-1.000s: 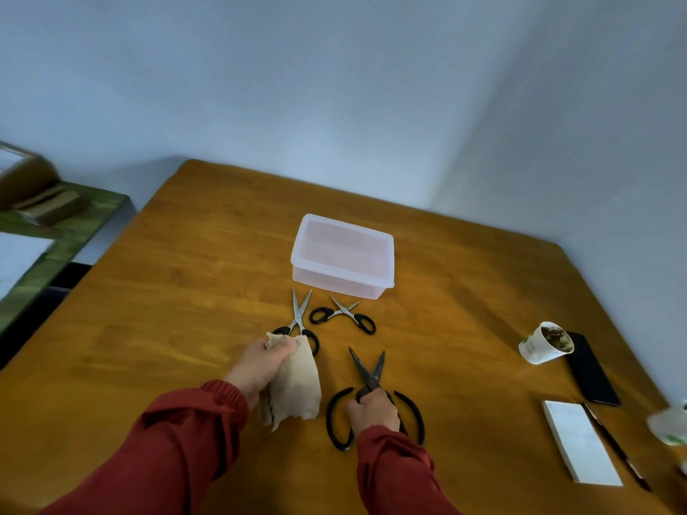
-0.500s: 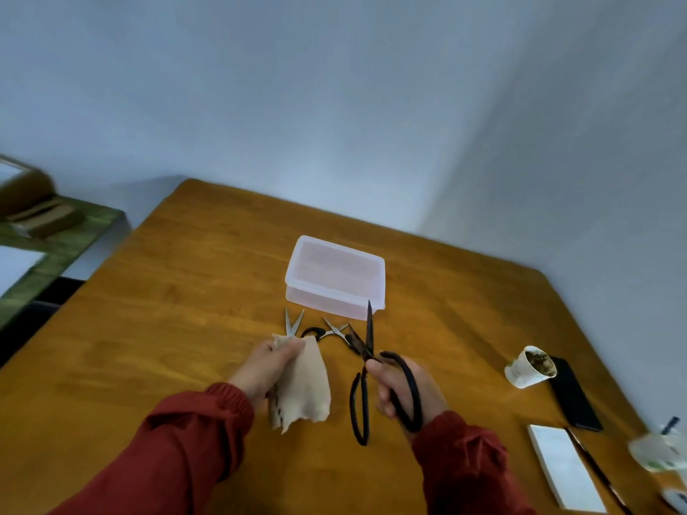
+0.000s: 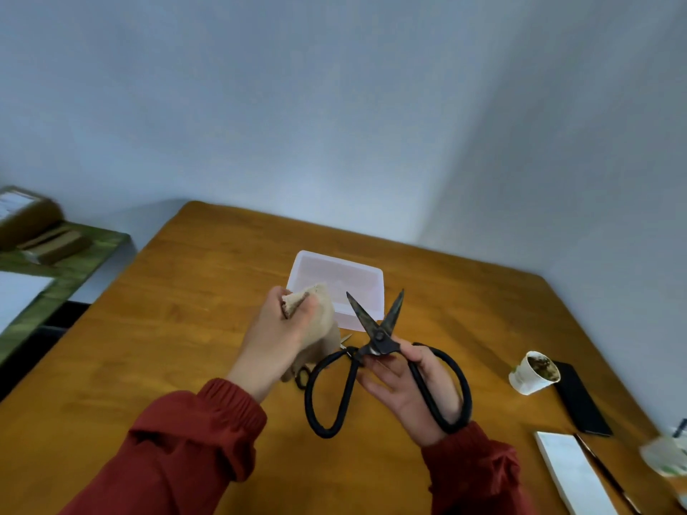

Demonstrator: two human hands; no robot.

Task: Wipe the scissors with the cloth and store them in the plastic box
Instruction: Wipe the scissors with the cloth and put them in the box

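Right grip [image 3: 412, 392]: clasps large black scissors [image 3: 379, 338] by one loop, blades parted, held above worktop [image 3: 178, 328].
Left grip [image 3: 273, 340]: clutches cloth [image 3: 325, 314], just beside the blades.
Plastic box [image 3: 336, 271]: mid-worktop, toward far edge, beyond both grips.

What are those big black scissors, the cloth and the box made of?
The big scissors look like iron or steel: dull dark blades with brownish spots, matte black handles, perhaps wrapped. The cloth seems coarse beige woven fabric. The box is smooth, translucent whitish plastic.

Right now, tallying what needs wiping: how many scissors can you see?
2: large black scissors in the right hand; another pair's blade tip beside the cloth. More may hide behind it.
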